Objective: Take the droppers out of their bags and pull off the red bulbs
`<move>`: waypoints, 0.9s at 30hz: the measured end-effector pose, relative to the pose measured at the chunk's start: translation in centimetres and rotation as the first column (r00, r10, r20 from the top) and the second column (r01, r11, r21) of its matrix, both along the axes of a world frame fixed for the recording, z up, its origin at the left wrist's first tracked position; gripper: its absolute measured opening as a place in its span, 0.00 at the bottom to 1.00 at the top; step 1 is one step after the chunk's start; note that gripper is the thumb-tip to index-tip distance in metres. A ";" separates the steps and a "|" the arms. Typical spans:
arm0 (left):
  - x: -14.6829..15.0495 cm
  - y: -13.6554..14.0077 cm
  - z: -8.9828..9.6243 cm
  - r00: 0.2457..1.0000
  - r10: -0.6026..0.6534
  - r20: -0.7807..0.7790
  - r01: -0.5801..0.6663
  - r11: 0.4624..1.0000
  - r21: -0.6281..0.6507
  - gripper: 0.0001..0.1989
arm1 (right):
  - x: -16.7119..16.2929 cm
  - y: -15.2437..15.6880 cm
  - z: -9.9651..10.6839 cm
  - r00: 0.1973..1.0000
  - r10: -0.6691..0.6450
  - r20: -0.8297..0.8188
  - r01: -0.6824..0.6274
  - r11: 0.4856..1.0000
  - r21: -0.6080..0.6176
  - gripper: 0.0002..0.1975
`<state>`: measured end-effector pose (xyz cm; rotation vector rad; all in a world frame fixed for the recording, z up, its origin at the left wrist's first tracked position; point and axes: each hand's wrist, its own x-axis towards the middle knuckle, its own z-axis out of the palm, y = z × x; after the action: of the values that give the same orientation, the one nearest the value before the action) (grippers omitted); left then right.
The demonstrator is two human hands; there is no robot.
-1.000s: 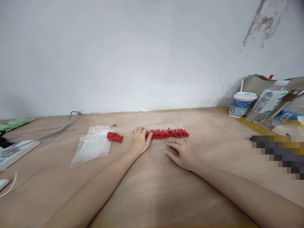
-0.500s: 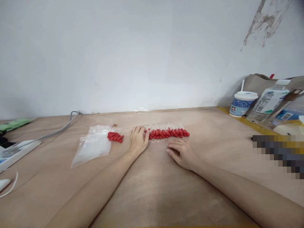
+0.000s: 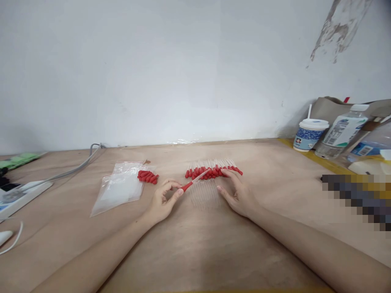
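Observation:
My left hand [image 3: 166, 200] pinches a dropper [image 3: 187, 186] by its red bulb, between thumb and fingers. Its clear, thin tube points up and to the right, across the front of a row of droppers. That row of red-bulbed droppers [image 3: 210, 173] lies side by side, some tubes toward the wall and other clear tubes [image 3: 204, 195] toward me. At the row's right end is my right hand [image 3: 240, 194], thumb and fingers apart. Its fingertips reach the red bulbs there; whether they press on them I cannot tell.
A small heap of red bulbs [image 3: 148, 177] lies at the left beside clear zip bags [image 3: 122, 185]. Farther left are a power strip [image 3: 27, 195] and a grey cable [image 3: 76, 169]. A lidded paper cup [image 3: 310, 136] and a plastic bottle [image 3: 343, 132] stand at the right.
My left hand has come off the row's left end, back toward me and left, with one dropper now in its pinch. My right hand's fingers have moved up onto the right bulbs.

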<state>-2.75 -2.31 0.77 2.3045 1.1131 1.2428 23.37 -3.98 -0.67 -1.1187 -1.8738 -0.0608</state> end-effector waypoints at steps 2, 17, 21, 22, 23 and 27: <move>0.1 -0.3 0.1 0.999 -0.046 -0.022 0.045 0.999 -0.025 0.06 | 0.1 -0.2 0.3 0.998 0.005 0.062 -0.008 0.998 0.058 0.26; 1.4 -0.5 0.6 0.953 -0.189 -0.237 0.225 0.964 0.138 0.11 | -0.6 -0.3 0.1 0.919 0.191 0.344 -0.251 0.958 0.139 0.08; 2.5 -0.4 0.3 0.920 -0.205 -0.335 0.300 0.917 0.263 0.18 | -1.3 -0.6 0.1 0.931 0.201 0.305 -0.261 0.951 0.169 0.07; 2.7 -0.4 0.1 0.915 -0.206 -0.347 0.316 0.901 0.296 0.17 | -1.4 -0.7 0.1 0.930 0.204 0.304 -0.265 0.948 0.174 0.07; 3.0 -0.4 0.0 0.914 -0.206 -0.350 0.327 0.886 0.330 0.15 | -1.5 -0.7 0.2 0.928 0.208 0.308 -0.270 0.947 0.172 0.07; 3.6 -0.4 -0.6 0.932 -0.186 -0.312 0.314 0.845 0.433 0.10 | -1.6 -0.9 0.5 0.918 0.222 0.330 -0.276 0.953 0.126 0.08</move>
<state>0.85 -2.70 0.18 2.9387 0.5718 1.2410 21.74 -4.92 -0.19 -0.7771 -2.2349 -0.2613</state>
